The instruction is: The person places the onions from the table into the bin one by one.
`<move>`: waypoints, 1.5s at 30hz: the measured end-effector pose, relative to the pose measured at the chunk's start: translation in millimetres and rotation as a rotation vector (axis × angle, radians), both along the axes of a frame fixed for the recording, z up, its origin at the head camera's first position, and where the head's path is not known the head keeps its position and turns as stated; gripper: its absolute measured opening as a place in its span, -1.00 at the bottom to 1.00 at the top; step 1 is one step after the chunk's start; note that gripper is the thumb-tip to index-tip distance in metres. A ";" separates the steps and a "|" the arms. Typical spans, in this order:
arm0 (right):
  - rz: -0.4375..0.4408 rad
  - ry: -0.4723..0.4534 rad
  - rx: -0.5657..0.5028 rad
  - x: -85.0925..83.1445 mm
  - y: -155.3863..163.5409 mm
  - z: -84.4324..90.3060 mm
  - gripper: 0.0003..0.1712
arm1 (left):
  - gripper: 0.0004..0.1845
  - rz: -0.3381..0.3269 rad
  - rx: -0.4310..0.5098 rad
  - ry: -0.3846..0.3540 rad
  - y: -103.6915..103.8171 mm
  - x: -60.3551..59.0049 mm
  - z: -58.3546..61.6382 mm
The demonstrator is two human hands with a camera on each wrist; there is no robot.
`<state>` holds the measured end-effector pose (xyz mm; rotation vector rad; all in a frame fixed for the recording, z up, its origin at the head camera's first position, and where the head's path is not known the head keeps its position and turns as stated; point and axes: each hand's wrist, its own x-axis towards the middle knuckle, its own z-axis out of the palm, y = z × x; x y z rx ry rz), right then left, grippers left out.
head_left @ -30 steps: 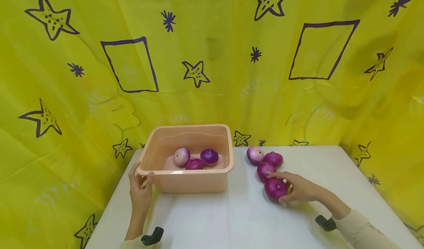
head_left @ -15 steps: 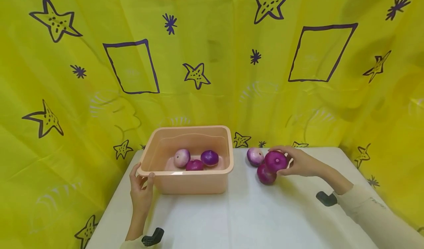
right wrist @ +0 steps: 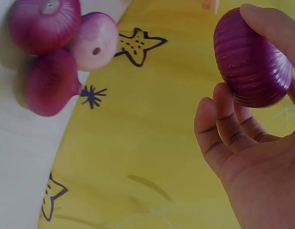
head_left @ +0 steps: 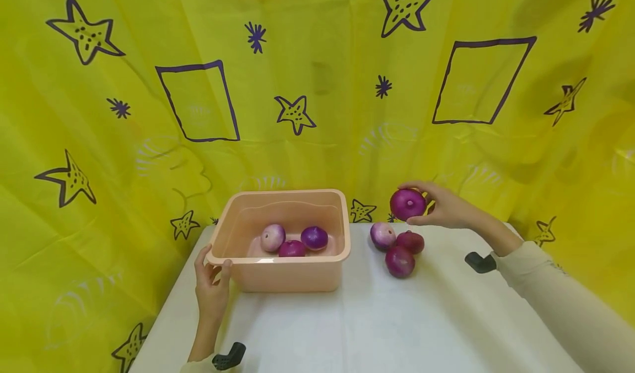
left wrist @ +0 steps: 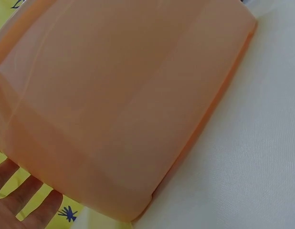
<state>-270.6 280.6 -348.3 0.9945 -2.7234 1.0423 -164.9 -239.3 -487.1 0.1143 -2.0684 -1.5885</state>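
Note:
A red onion (head_left: pixel 407 204) is gripped between the thumb and fingers of my right hand (head_left: pixel 442 207), raised above the back of the table. In the right wrist view the onion (right wrist: pixel 252 62) sits between the thumb and fingertips. Below it on the table three onions lie touching: a pale one (head_left: pixel 382 236), a red one at the right (head_left: pixel 410 242) and a red one in front (head_left: pixel 399 261). My left hand (head_left: pixel 212 290) holds the front left corner of a peach plastic bin (head_left: pixel 288 276). Inside the bin are a pale onion (head_left: pixel 273 238), a purple one (head_left: pixel 314 238) and a partly hidden red one (head_left: pixel 291 248).
The bin stands at the back left of the white table (head_left: pixel 387 329). A yellow curtain (head_left: pixel 327 158) with drawn stars hangs right behind the table and along both sides.
My right hand has lifted the frontmost red onion off the table and carried it back and up, over the other three. My left hand stays at the bin's corner.

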 end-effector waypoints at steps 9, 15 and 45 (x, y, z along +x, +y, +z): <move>-0.040 -0.009 0.025 -9.2 -11.5 10.8 -0.16 | -0.31 -0.004 -0.004 0.001 -2.8 0.0 -1.1; -0.014 -0.015 0.036 -23.0 -36.9 17.8 -0.15 | -0.31 0.009 -0.007 -0.005 -5.5 -0.7 -2.0; 0.234 0.005 0.088 -67.4 -229.1 18.8 -0.18 | -0.31 -0.002 0.021 0.004 -0.9 -0.9 -1.7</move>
